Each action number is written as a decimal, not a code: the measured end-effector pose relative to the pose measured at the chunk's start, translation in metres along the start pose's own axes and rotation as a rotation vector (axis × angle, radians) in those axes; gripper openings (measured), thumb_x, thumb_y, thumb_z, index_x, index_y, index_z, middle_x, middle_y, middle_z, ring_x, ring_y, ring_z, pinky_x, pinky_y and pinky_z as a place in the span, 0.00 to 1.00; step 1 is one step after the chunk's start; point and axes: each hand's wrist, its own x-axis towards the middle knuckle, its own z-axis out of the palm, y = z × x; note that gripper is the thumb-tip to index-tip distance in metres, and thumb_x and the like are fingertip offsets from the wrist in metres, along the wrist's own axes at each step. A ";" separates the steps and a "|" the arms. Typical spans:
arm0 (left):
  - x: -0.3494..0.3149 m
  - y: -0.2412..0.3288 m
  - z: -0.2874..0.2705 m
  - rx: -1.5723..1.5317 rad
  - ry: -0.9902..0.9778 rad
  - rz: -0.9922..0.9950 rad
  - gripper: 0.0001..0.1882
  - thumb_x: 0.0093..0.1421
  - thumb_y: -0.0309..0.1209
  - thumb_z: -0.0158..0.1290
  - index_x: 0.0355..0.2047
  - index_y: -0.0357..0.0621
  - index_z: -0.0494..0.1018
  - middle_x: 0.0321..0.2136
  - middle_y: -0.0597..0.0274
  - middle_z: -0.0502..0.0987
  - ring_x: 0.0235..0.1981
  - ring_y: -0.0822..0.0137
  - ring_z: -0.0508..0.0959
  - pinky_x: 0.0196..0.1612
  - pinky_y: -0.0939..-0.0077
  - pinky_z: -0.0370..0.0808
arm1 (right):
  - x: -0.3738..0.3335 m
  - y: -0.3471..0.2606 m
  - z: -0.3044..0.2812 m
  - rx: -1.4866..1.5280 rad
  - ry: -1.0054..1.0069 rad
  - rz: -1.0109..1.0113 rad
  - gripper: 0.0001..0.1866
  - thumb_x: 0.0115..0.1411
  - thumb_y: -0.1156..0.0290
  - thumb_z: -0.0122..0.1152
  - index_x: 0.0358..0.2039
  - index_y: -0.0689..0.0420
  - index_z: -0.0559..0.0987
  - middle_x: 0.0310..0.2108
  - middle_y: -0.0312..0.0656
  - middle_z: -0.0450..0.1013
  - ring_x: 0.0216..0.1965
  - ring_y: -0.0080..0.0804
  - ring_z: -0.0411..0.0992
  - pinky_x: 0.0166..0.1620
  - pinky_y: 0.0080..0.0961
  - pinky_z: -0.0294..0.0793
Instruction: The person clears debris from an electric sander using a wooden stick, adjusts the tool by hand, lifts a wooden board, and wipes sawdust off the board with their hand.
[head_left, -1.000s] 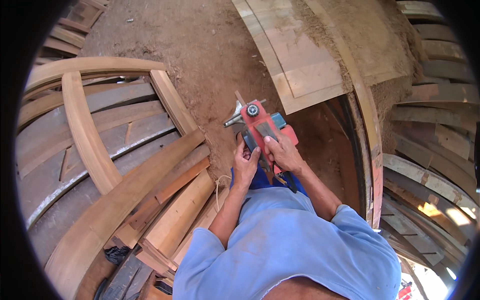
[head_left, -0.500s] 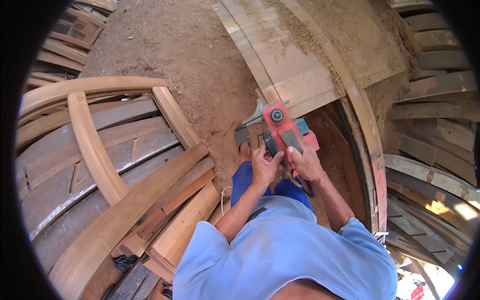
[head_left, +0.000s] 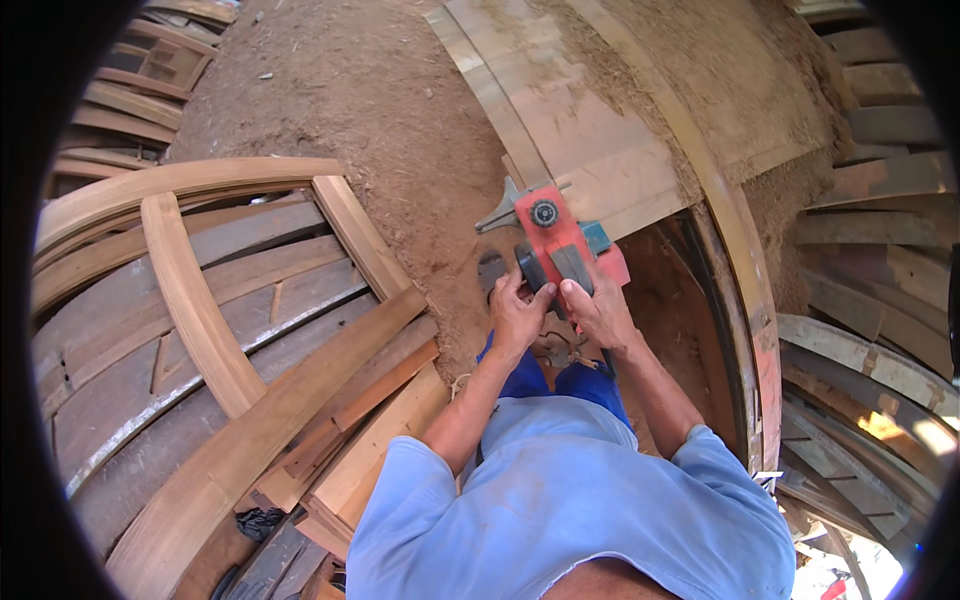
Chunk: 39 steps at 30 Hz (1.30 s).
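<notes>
A red electric planer (head_left: 545, 230) with a round black knob and a grey metal guide on its left side is held in front of my body. My left hand (head_left: 518, 312) is closed on the planer's near left side, by a dark round part. My right hand (head_left: 602, 308) grips the rear of the body, its thumb near the grey handle part. A dark cord hangs below the tool. Just beyond the planer's front lies the near end of a wide wooden panel (head_left: 620, 165), dusted with shavings. The planer's underside is hidden.
To my left, a wooden frame (head_left: 200, 290) rests over stacked grey boards. Long planks (head_left: 370, 450) lie nearer my left side. More stacked timber (head_left: 870, 350) stands on the right. Sawdust covers the brown ground (head_left: 370, 110). A long curved-looking beam (head_left: 735, 230) runs past my right.
The planer and both hands have shifted slightly up and left in the view. Both hands keep their hold. The surroundings have moved a little with the head.
</notes>
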 end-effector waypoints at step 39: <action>0.185 0.073 -0.073 0.118 0.095 -0.008 0.24 0.58 0.37 0.68 0.51 0.37 0.78 0.45 0.47 0.75 0.44 0.56 0.82 0.46 0.64 0.81 | 0.189 -0.104 0.019 -0.095 0.092 -0.121 0.32 0.66 0.43 0.57 0.36 0.67 0.77 0.25 0.50 0.75 0.28 0.41 0.76 0.34 0.40 0.74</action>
